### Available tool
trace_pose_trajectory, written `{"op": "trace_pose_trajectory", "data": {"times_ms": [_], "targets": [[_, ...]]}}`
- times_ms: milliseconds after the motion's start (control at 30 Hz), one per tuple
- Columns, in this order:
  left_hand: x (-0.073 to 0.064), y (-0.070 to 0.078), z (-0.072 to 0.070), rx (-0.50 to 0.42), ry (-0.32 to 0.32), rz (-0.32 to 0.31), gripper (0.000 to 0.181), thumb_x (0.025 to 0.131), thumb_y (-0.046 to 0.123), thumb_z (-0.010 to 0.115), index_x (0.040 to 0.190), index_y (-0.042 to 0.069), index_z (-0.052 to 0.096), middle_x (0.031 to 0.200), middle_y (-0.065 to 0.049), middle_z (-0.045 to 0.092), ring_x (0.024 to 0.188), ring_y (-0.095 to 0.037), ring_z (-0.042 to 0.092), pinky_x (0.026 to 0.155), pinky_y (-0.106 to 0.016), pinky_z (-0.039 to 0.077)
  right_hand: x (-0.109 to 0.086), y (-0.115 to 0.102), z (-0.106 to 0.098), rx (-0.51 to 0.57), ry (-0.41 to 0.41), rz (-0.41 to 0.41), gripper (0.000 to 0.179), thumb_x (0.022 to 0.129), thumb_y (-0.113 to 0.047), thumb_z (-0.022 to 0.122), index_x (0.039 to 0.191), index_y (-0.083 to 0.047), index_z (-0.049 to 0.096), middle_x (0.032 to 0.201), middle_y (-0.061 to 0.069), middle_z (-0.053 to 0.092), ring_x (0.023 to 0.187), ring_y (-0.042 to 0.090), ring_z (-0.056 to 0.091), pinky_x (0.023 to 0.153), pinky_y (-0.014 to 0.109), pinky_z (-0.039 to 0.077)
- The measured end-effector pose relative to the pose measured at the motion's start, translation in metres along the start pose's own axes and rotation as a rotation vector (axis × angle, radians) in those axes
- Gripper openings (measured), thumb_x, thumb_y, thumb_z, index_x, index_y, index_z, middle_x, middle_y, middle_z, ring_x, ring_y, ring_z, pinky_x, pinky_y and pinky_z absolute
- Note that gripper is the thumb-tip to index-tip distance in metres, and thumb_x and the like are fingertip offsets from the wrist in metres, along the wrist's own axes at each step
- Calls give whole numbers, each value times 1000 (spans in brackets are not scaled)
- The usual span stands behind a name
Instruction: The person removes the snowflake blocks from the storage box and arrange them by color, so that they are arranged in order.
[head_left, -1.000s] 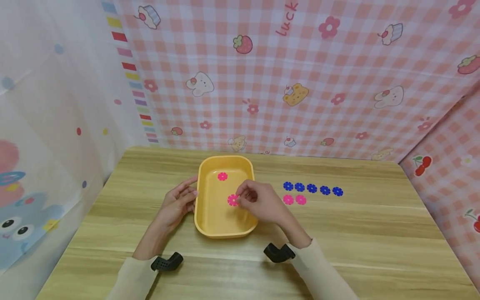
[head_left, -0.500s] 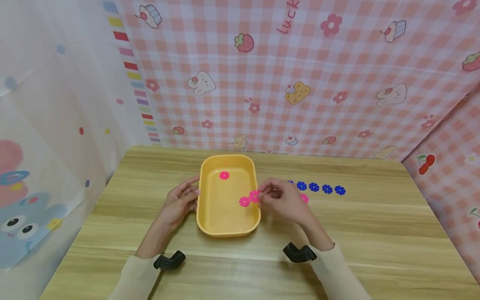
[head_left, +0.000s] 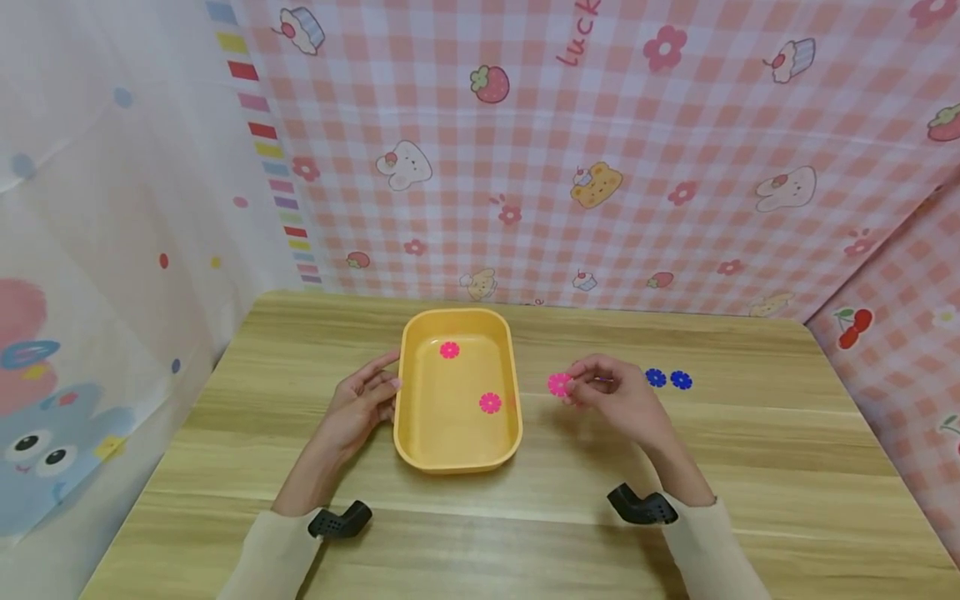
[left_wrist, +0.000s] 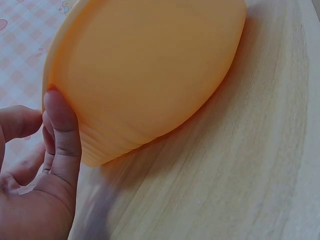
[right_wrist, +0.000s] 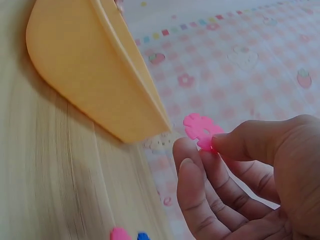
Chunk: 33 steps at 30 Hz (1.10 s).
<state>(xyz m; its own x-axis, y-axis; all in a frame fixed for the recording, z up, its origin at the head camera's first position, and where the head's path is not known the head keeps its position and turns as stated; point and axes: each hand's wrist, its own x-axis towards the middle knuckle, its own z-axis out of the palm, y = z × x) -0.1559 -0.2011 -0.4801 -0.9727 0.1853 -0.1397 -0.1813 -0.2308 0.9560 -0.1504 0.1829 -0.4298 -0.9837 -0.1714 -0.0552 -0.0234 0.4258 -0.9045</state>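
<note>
My left hand (head_left: 358, 407) rests against the left side of the yellow tray (head_left: 456, 467). In the left wrist view, its thumb (left_wrist: 64, 125) lies on the outer wall near the rim. Two pink flower-shaped discs lie inside: a far pink disc (head_left: 449, 350) and a near pink disc (head_left: 490, 403). Right of the tray, my right hand (head_left: 615, 398) pinches another pink flower-shaped disc (right_wrist: 200, 127) between thumb and fingers, above the table. Behind that hand, a row of blue discs (head_left: 656, 377) is partly hidden.
The wooden table (head_left: 465, 542) ends at a pink checked cloth (head_left: 450, 208) hanging behind it. A white cloth (head_left: 150, 208) hangs on the left. Low in the right wrist view, a loose pink disc (right_wrist: 120, 233) and a blue disc (right_wrist: 143, 236) show on the table.
My right hand has moved right, from over the tray to over the table, carrying a pink disc. It now covers part of the disc rows. The left hand stays at the tray.
</note>
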Motion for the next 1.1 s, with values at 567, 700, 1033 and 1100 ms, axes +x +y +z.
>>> {"op": "trace_pose_trajectory", "data": {"times_ms": [567, 700, 1033, 1100], "targets": [[0, 0, 0, 4, -2, -8, 59, 103, 6, 60, 157, 6, 38, 105, -2, 66, 72, -10, 62, 61, -22, 56, -11, 34, -40, -101, 87, 55, 24, 100, -23, 68, 115, -4, 69, 108, 16, 73, 91, 18, 72, 72, 26, 58], [0, 0, 0, -5, 3, -4, 58, 103, 5, 60, 157, 5, 38, 103, -2, 66, 70, -9, 62, 60, -21, 55, -12, 46, -47, -122, 103, 87, 23, 100, -22, 66, 115, -5, 68, 106, 17, 72, 83, 19, 68, 64, 27, 56], [2, -1, 1, -11, 8, 0, 58, 102, 5, 60, 156, 3, 39, 101, -1, 66, 73, -9, 61, 59, -21, 56, -13, 72, -60, -224, 152, 137, 22, 100, -19, 64, 115, -3, 69, 102, 15, 71, 81, 18, 63, 63, 25, 54], [1, -1, 1, -10, 6, -1, 57, 103, 5, 60, 156, 3, 39, 101, -1, 66, 73, -9, 61, 60, -22, 56, -14, 73, -61, -247, 167, 163, 22, 100, -18, 64, 115, -3, 69, 101, 14, 72, 81, 18, 62, 63, 24, 53]]}}
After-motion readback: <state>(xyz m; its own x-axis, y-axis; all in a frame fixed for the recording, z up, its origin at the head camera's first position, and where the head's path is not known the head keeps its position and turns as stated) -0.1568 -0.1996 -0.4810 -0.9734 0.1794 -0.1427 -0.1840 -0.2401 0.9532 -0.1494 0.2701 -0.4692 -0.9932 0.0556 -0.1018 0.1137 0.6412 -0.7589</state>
